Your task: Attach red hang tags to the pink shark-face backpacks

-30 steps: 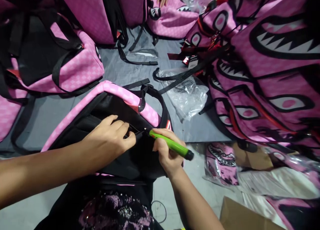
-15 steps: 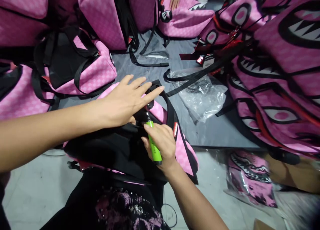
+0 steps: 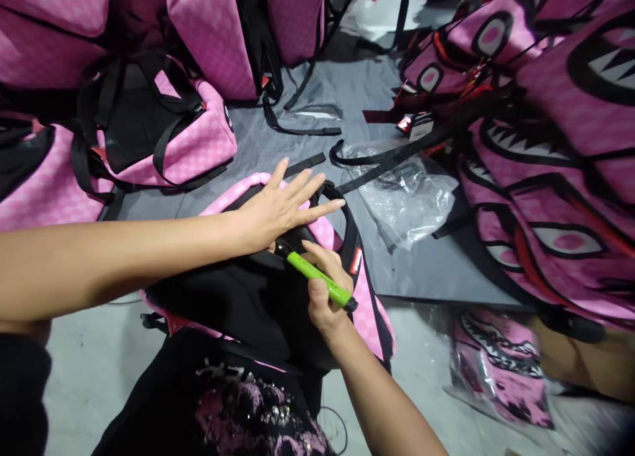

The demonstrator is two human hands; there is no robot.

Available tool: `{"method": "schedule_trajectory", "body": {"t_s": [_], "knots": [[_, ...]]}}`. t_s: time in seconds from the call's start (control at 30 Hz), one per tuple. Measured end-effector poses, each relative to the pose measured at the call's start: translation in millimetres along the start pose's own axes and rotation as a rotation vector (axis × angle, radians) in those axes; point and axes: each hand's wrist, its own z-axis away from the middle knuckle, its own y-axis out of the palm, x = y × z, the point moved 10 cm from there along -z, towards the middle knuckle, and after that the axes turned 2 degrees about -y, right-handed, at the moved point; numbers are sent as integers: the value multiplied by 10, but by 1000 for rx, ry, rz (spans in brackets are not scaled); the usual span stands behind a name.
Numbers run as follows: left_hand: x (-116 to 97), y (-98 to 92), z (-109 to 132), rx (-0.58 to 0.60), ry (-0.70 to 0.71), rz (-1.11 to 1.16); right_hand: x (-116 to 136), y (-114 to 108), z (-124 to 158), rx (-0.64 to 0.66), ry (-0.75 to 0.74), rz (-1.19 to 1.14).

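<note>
The left hand (image 3: 282, 208) is open and flat, with the fingers spread. It lies palm down on the top part of a pink backpack (image 3: 371, 314). The fingertips point to the right, toward the black carry handle (image 3: 342, 211) of this backpack.

The right hand (image 3: 322, 297) is closed around a green tool (image 3: 317, 275) and grips it like a pen. The dark tip of the tool points to the left and sits just under the palm of the left hand, at the black back panel (image 3: 223, 304). I cannot tell if the tip touches the fabric or is only very close to it. The black end of the tool sticks out to the right of the hand.

The pink backpack lies near in the scene, between the two arms and right in front of the person. Its pink side edge shows on the right, and a small red label (image 3: 356, 261) sits beside the handle.

A grey sheet (image 3: 317, 85) covers the floor farther away. On it, just right of the backpack, lies a crumpled clear plastic bag (image 3: 404, 201) with black straps across it. At the right is a big pile of pink backpacks (image 3: 555, 171) printed with teeth and eyes. At the far left another backpack (image 3: 198, 145) lies with its black straps up. At the near right a flat packet (image 3: 496, 370) with the same print lies on the light floor.
</note>
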Motion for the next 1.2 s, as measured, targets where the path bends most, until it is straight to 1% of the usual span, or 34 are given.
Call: {"method": "schedule_trajectory", "body": {"t_s": [0.07, 0.13, 0.2, 0.33, 0.4, 0.5, 0.67, 0.8, 0.9, 1.03, 1.2], "knots": [[17, 30, -26, 22, -34, 13, -69, -14, -36, 21, 64, 36], [35, 35, -39, 34, -53, 37, -80, -19, -105, 79, 75, 98], [48, 31, -39, 36, -64, 49, -69, -3, -192, 178, 64, 124], [36, 34, -34, 7, -75, 36, -91, 86, -316, 412, 105, 51], [53, 41, -41, -8, -109, 26, -76, 131, -349, 480, 94, 52], [121, 54, -60, 16, -180, 66, -32, 156, -375, 495, 44, 89], [152, 50, -74, 133, -159, 81, 2, 158, -366, 469, 4, 98], [230, 69, -59, 177, -215, 50, 9, 205, -401, 472, -11, 86], [242, 120, -66, 202, -221, 46, 17, 228, -438, 470, -18, 120], [258, 169, -80, 212, -212, 47, 36, 256, -454, 479, -5, 132], [256, 154, -84, 178, -179, 41, 39, 237, -460, 445, 37, 224]]}}
